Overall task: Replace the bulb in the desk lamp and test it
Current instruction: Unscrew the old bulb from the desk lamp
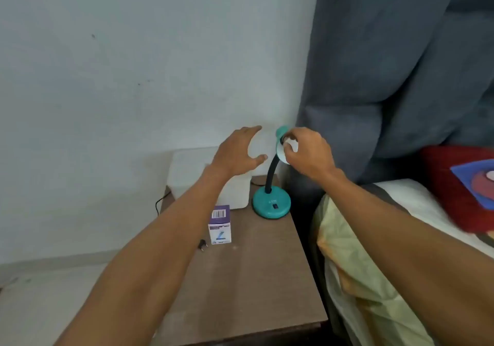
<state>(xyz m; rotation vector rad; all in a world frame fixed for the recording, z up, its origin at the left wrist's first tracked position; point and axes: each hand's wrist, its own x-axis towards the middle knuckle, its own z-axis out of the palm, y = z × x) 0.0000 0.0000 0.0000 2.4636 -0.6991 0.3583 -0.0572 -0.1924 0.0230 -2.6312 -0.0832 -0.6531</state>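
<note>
A teal desk lamp stands at the back right of the brown bedside table [256,278], with a round base [271,204], a dark bent neck and a teal shade [280,142] facing me. My right hand [307,155] is at the shade's mouth with its fingers closed on a white bulb [292,143]. My left hand [238,153] hovers open just left of the shade, fingers spread, touching nothing. A purple and white bulb box [219,225] stands upright on the table in front of the lamp.
A white box-shaped container [187,169] sits against the wall behind my left hand. A black plug [202,244] lies left of the bulb box, and a black cord [160,202] hangs off the table's left edge. A bed with a yellow pillow [355,265] borders the table's right side.
</note>
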